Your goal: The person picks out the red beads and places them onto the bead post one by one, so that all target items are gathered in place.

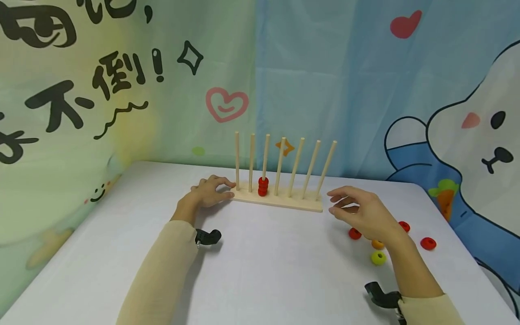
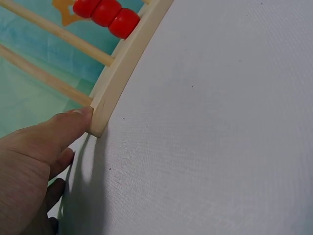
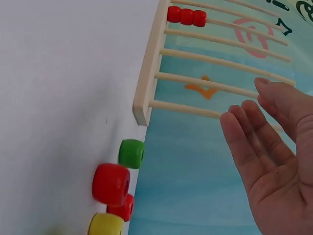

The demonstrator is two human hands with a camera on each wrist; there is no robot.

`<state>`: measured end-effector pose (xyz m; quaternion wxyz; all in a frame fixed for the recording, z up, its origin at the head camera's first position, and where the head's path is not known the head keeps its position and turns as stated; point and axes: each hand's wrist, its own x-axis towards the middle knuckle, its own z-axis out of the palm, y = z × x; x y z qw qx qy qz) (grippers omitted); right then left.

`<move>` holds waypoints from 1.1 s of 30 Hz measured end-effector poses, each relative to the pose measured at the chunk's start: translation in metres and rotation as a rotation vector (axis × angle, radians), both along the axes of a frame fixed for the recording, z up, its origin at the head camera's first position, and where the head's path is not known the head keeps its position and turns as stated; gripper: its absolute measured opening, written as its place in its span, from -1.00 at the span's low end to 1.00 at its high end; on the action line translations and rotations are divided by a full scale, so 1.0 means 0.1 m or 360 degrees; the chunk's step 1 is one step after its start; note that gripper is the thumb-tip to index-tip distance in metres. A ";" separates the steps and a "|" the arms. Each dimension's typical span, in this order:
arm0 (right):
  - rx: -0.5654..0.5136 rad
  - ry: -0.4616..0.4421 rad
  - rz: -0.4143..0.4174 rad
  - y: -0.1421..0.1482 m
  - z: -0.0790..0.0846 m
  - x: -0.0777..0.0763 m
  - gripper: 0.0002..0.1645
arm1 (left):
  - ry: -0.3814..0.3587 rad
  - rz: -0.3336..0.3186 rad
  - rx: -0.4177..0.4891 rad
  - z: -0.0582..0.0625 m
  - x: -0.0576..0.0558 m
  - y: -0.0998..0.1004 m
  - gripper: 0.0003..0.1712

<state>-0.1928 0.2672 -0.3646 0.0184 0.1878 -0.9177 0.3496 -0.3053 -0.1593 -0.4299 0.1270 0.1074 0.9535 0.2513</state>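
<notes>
A wooden peg rack (image 1: pixel 280 201) with several upright pegs stands near the table's back edge. Three red beads (image 1: pixel 263 187) are stacked on its third peg from the left, also visible in the right wrist view. My left hand (image 1: pixel 209 190) holds the rack's left end, thumb against the end of the base; some of its other fingers are partly hidden. To the right of the rack, my right hand (image 1: pixel 361 210) hovers above the table with gently bent, parted fingers and nothing in them. Below it lie a red bead (image 1: pixel 355 233), an orange bead (image 1: pixel 378 244) and a yellow bead (image 1: pixel 378 257).
Farther right lie two more red beads, one bead (image 1: pixel 404 226) behind the wrist and another bead (image 1: pixel 428 243) nearer the table's right side. A green bead (image 3: pixel 131 153) shows in the right wrist view. A printed cloth (image 1: pixel 308 67) hangs behind the white table (image 1: pixel 260 271).
</notes>
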 end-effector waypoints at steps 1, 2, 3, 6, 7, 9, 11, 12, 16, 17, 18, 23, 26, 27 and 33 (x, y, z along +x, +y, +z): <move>0.0001 0.0010 0.0009 0.01 0.00 0.00 -0.59 | 0.0003 0.0001 -0.0002 0.00 0.00 -0.01 -0.49; 0.0003 0.0015 0.0021 0.02 -0.01 -0.01 -0.58 | 0.0003 0.0004 -0.0005 0.00 -0.01 -0.01 -0.49; 0.0009 0.0014 0.0031 0.04 -0.01 -0.01 -0.59 | 0.0004 0.0006 -0.0007 0.00 -0.01 -0.01 -0.49; 0.0051 -0.0004 0.0028 0.08 -0.03 0.00 -0.59 | 0.0000 0.0011 -0.0004 0.00 -0.01 -0.03 -0.49; 0.0067 -0.0010 0.0016 0.10 -0.04 0.00 -0.59 | 0.0004 0.0005 -0.0003 0.00 -0.01 -0.03 -0.49; 0.0102 -0.0029 -0.0001 0.14 -0.04 0.01 -0.58 | -0.0002 0.0006 -0.0001 0.00 -0.02 -0.03 -0.49; 0.0135 -0.0049 -0.0008 0.19 -0.04 0.01 -0.57 | -0.0003 0.0003 0.0001 0.00 -0.02 -0.03 -0.49; 0.0147 -0.0066 -0.0014 0.21 -0.04 0.01 -0.57 | -0.0001 -0.0001 0.0002 0.00 -0.02 -0.03 -0.48; 0.0191 -0.0151 -0.0037 0.30 -0.06 0.01 -0.52 | 0.0009 -0.0010 0.0018 0.02 0.00 -0.02 -0.48; 0.0201 -0.0171 -0.0048 0.32 -0.07 0.01 -0.51 | 0.0012 -0.0012 0.0020 0.03 0.01 -0.02 -0.48; 0.0204 -0.0199 -0.0060 0.34 -0.08 0.01 -0.50 | 0.0007 -0.0007 0.0016 0.03 0.02 -0.02 -0.48; 0.0190 -0.0299 -0.0045 0.43 -0.12 0.04 -0.46 | 0.0003 0.0015 0.0004 0.02 0.02 -0.01 -0.49; 0.0198 -0.0294 -0.0035 0.47 -0.13 0.05 -0.46 | 0.0009 0.0008 0.0013 0.03 0.01 0.00 -0.50; 0.0212 -0.0287 -0.0038 0.48 -0.14 0.06 -0.46 | 0.0007 0.0007 0.0015 0.03 0.01 0.00 -0.50; 0.0249 -0.0346 -0.0052 0.51 -0.20 0.09 -0.45 | 0.0013 -0.0013 0.0002 0.04 0.01 -0.01 -0.49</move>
